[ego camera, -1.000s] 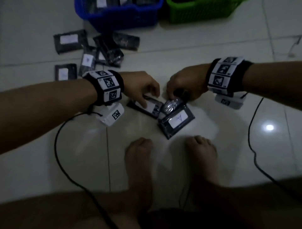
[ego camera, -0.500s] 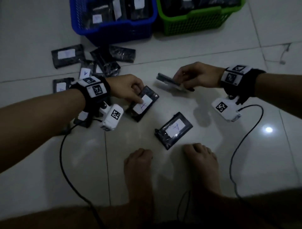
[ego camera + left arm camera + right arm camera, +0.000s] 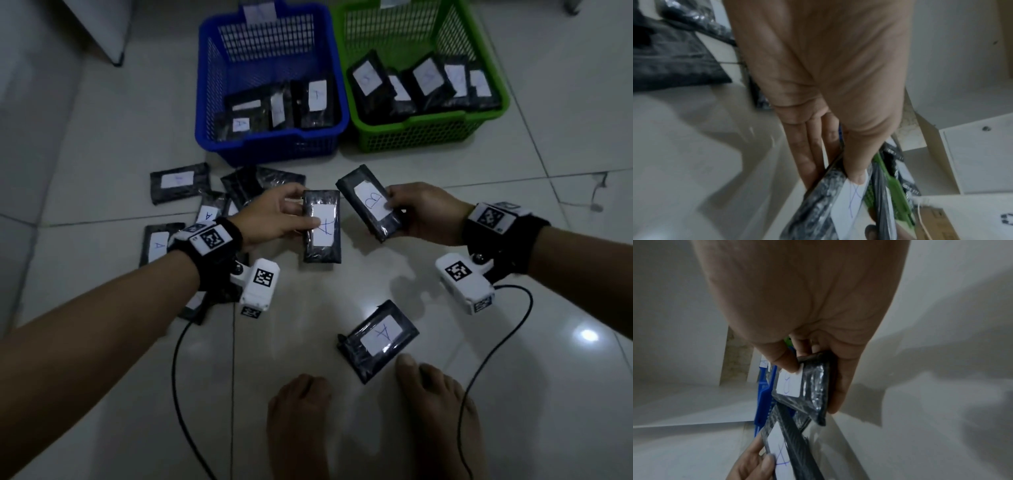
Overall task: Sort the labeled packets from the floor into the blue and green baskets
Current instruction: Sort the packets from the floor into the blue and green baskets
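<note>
My left hand (image 3: 274,216) pinches a black packet labelled A (image 3: 322,228), thumb on its white label, held above the floor; the left wrist view shows the same packet (image 3: 830,204) between thumb and fingers. My right hand (image 3: 421,214) grips a black packet labelled B (image 3: 370,205), seen again as the B packet (image 3: 807,386) in the right wrist view. The blue basket (image 3: 270,140) holds several A packets. The green basket (image 3: 418,132) to its right holds several packets. Another A packet (image 3: 378,339) lies on the floor by my toes.
Several more black packets (image 3: 180,181) lie scattered on the tiled floor to the left, behind my left wrist. My bare feet (image 3: 435,411) are at the bottom. Two black cables (image 3: 176,377) trail across the floor from the wrist cameras. White furniture (image 3: 102,31) stands at the far left.
Both hands have lifted a packet off the floor and turned the labels up; the view has tilted up so both baskets show fully. The third packet stays by my feet.
</note>
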